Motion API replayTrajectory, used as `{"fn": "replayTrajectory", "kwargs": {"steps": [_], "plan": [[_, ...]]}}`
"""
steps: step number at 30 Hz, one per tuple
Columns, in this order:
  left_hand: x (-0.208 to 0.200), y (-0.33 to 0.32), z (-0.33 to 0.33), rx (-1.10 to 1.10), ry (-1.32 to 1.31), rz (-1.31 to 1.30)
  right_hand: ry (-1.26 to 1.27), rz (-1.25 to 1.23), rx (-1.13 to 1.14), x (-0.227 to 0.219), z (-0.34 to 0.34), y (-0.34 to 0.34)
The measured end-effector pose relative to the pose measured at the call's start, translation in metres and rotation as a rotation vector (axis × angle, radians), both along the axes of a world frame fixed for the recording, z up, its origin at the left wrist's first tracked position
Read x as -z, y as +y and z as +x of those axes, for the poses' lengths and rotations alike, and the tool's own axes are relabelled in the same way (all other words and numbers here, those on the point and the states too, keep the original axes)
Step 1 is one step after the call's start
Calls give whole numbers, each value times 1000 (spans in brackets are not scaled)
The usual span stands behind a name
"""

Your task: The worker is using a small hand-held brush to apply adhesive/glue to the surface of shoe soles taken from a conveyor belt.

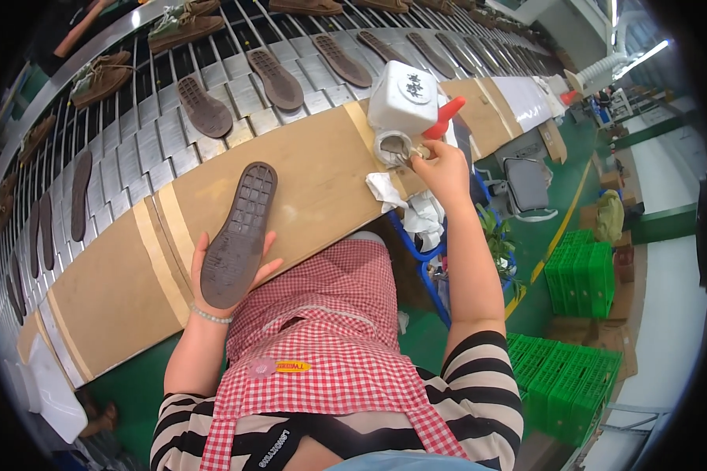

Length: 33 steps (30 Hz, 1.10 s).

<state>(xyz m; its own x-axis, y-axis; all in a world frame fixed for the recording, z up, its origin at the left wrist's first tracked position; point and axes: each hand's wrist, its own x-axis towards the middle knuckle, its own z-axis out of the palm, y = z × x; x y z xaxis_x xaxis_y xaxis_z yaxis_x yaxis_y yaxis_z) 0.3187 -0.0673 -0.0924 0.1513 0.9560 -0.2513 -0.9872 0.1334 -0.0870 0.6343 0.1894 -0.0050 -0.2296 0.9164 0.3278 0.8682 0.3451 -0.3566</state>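
Observation:
My left hand holds a dark brown shoe sole, its gridded face turned up, with the fingers along its left edge and the thumb side on the right. The sole is raised over the cardboard-covered bench. My right hand is at the round opening of a white plastic jug. Its thumb and fingers are pinched together at the rim; what they hold is too small to make out. Crumpled white tissue lies just below the opening.
Beyond the bench runs a metal slat conveyor carrying several brown soles and brown shoes. A red funnel-like piece sits beside the jug. Blue baskets stand below my right arm, and green crates stand farther right.

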Motion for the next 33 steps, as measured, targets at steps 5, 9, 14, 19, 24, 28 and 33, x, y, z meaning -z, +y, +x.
{"fn": "replayTrajectory", "kwargs": {"steps": [5, 9, 14, 19, 24, 28, 33], "plan": [[-11, 13, 10, -99, 28, 104, 424, -188, -55, -14, 12, -13], [-8, 32, 18, -87, -10, 196, 632, -182, -270, -53, -12, -65], [-30, 47, 40, -45, -58, 121, 549, -104, -539, -60, -64, -132], [-37, 40, 43, -17, 17, 122, 309, 49, -810, -49, -97, -154], [-45, 33, 45, -10, -39, 298, 324, 86, -827, -35, -114, -161], [-44, 31, 45, 37, -75, 213, 291, 67, -957, -33, -117, -167], [-42, 33, 48, 63, 4, 207, 259, 9, -1059, -37, -113, -170]]}}
